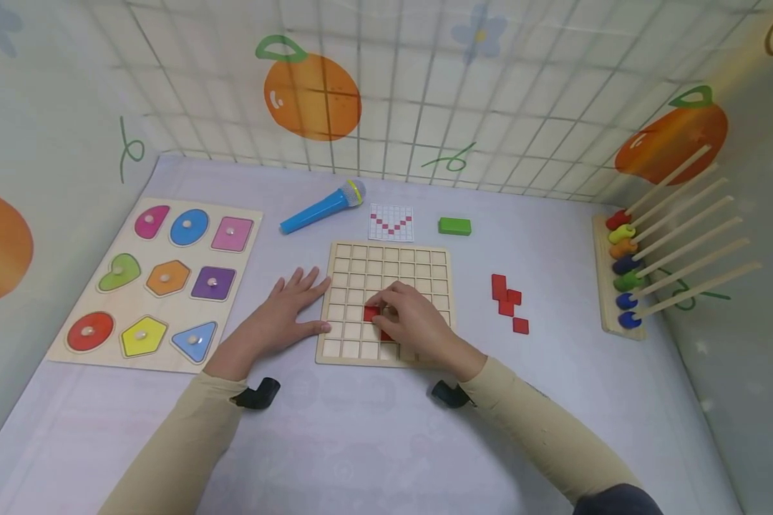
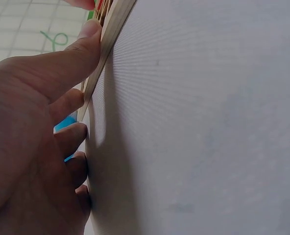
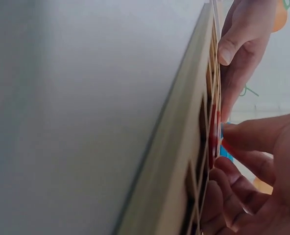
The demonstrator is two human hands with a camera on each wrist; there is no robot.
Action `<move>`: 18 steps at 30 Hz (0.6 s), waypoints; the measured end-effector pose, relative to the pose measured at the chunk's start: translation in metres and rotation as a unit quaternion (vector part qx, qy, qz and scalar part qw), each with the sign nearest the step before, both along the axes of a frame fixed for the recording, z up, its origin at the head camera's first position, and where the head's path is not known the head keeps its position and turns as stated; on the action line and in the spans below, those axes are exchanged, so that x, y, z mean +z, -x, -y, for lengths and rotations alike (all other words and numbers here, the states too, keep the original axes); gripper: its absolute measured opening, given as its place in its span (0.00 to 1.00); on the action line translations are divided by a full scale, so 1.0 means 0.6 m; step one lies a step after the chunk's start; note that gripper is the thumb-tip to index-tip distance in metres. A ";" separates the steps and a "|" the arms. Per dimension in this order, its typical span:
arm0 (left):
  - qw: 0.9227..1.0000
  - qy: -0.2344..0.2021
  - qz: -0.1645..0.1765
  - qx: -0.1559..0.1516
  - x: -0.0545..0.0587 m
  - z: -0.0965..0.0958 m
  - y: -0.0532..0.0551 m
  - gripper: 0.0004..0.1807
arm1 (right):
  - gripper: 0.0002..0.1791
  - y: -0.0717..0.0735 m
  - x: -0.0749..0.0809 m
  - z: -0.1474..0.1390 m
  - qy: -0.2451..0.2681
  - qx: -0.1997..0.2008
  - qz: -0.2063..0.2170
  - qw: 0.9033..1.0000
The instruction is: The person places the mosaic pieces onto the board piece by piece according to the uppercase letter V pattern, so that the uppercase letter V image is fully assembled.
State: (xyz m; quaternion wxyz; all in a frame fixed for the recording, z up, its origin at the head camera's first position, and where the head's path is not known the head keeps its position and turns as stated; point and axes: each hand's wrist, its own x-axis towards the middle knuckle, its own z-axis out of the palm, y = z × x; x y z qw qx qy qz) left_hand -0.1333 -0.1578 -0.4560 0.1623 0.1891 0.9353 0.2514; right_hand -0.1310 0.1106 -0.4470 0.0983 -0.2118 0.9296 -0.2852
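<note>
A wooden grid board (image 1: pixel 354 357) lies on the table in the head view. My left hand (image 1: pixel 277 315) is spread flat at its left side, thumb and a fingertip on the edge; the left wrist view shows the thumb (image 2: pixel 81 54) against the frame. Over the lower middle of the board, my right hand (image 1: pixel 415 322) pinches a red square tile (image 1: pixel 371 313) at a grid cell, fingers curled. Another red tile (image 1: pixel 385 335) shows below it, partly covered by the hand. In the right wrist view, the thumb and fingers (image 3: pixel 253 134) meet close above the board.
Several loose red tiles (image 1: pixel 499 287) lie right of the board. Behind it are a pattern card (image 1: pixel 391 222), a green block (image 1: pixel 454 226) and a blue toy microphone (image 1: pixel 322 209). A shape puzzle (image 1: pixel 135 307) lies left; a bead stacker (image 1: pixel 618 286) stands far right.
</note>
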 end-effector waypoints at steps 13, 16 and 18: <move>1.000 -0.006 0.000 -0.002 0.001 0.000 -0.001 0.49 | 0.12 -0.009 0.009 -0.029 0.063 -0.013 0.032 0.997; 1.000 -0.007 0.001 -0.001 0.001 0.000 -0.002 0.49 | 0.12 -0.011 0.012 -0.040 0.072 -0.017 0.035 0.997; 1.000 -0.009 0.001 0.000 0.001 0.000 -0.002 0.49 | 0.13 -0.011 0.013 -0.047 0.071 -0.020 0.036 0.997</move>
